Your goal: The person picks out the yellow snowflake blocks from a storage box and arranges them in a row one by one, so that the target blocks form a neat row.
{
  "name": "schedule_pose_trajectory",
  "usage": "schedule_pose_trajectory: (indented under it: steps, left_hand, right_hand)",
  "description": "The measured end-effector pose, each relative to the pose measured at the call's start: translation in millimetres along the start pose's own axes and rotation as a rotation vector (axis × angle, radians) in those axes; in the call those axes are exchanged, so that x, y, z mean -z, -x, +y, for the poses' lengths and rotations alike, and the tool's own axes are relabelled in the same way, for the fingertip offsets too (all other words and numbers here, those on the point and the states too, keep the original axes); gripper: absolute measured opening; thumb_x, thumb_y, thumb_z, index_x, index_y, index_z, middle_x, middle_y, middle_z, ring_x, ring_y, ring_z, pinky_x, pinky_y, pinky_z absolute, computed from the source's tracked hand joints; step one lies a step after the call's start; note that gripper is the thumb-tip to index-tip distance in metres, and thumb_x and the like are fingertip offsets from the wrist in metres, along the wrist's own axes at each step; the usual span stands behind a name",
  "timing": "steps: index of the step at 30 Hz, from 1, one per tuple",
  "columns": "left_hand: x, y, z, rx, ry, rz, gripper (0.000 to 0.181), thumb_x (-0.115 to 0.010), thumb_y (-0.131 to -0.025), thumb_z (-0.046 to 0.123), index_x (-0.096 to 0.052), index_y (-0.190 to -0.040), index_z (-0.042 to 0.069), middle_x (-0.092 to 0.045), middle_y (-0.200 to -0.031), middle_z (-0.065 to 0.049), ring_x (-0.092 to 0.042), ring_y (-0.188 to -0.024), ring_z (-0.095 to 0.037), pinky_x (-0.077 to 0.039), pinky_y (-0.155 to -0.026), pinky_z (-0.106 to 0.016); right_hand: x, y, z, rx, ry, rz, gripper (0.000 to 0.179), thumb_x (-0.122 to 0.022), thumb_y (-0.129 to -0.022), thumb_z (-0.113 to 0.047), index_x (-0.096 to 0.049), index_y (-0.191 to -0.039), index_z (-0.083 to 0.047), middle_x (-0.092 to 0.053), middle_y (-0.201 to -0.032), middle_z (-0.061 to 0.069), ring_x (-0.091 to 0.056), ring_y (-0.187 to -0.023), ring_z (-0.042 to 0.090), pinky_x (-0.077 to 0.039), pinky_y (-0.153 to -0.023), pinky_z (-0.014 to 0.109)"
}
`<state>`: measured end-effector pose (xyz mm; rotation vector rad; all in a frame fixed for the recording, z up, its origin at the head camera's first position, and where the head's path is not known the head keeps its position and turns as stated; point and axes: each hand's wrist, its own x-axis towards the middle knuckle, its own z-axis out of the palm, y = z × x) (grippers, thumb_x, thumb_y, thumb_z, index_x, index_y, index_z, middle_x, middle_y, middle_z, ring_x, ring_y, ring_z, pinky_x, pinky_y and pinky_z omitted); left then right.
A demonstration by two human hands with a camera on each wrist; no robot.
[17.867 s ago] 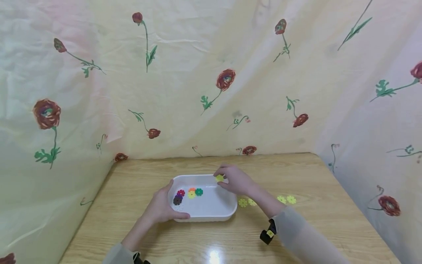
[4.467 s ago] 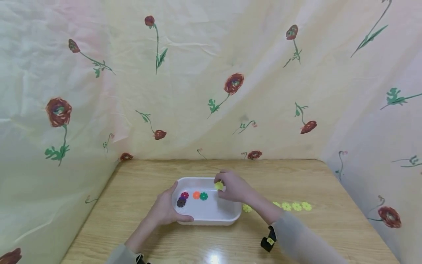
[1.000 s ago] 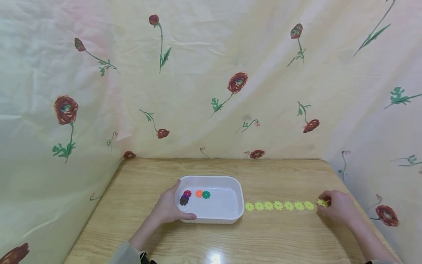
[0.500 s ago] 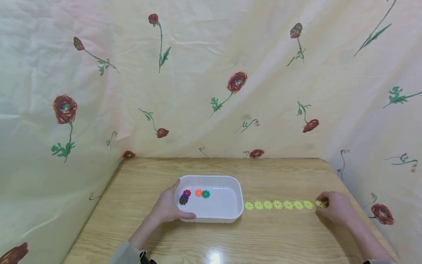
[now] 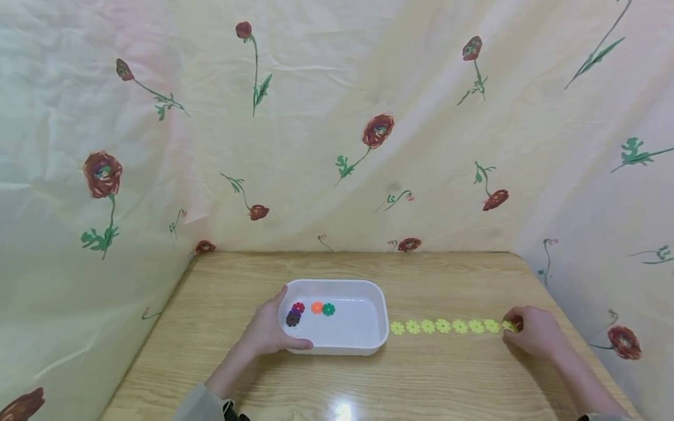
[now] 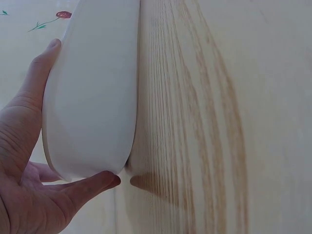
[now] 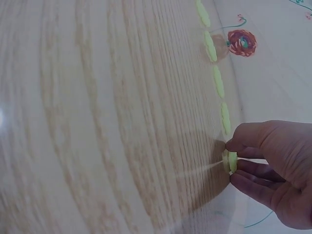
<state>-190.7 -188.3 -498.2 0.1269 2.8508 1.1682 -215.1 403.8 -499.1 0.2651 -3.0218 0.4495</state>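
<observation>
My left hand (image 5: 268,330) grips the left end of a white plastic tub (image 5: 337,351), thumb along the near side and fingers at the far corner. In the left wrist view, the same hand (image 6: 44,180) spans the tub's end wall (image 6: 95,97). Far right on the table, my right hand (image 5: 534,330) pinches a yellow flower-shaped plastic disc (image 5: 508,325) at the end of a straight row of matching yellow discs (image 5: 443,325). The right wrist view has this disc (image 7: 233,162) between thumb and fingertips, low at the tabletop, with a small gap to its neighbour.
Inside the tub lie a red disc (image 5: 298,307), a dark brown disc (image 5: 292,318) overlapping a purple one, and an orange disc (image 5: 317,307) beside a green one (image 5: 329,309). Flower-patterned cloth (image 5: 316,146) encloses the wooden table (image 5: 432,386) at the back and sides.
Earlier, my right hand held yellow discs over the tub; the row has since grown and filled its gaps. Over the last second, the right hand lowered its disc and shifted slightly left.
</observation>
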Motion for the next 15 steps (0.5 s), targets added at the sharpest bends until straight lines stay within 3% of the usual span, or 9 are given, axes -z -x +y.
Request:
schedule_pose_trajectory:
  steps: [10,15]
  left_hand:
    - [-0.2,2.0,0.0,-0.015,0.002,-0.010,0.135,-0.101,-0.062,0.054,-0.031,-0.166,0.003,-0.053,-0.158,-0.021,-0.055,-0.141,-0.043,-0.050,-0.110,-0.064]
    - [0.1,4.1,-4.3,-0.003,-0.010,-0.025,0.137,-0.100,-0.063,0.056,-0.028,-0.168,0.004,-0.049,-0.162,-0.020,-0.052,-0.145,-0.043,-0.048,-0.112,-0.065]
  right_hand:
    - [-1.9,2.2,1.9,0.005,-0.017,-0.044,0.026,-0.083,-0.076,-0.013,-0.076,-0.097,0.000,-0.073,-0.082,0.004,-0.064,-0.076,0.018,-0.053,-0.068,0.036]
    - [-1.6,1.6,-2.7,0.047,-0.021,0.002,0.035,-0.083,-0.087,-0.018,-0.074,-0.110,0.006,-0.076,-0.102,0.026,-0.072,-0.089,0.041,-0.059,-0.079,0.057]
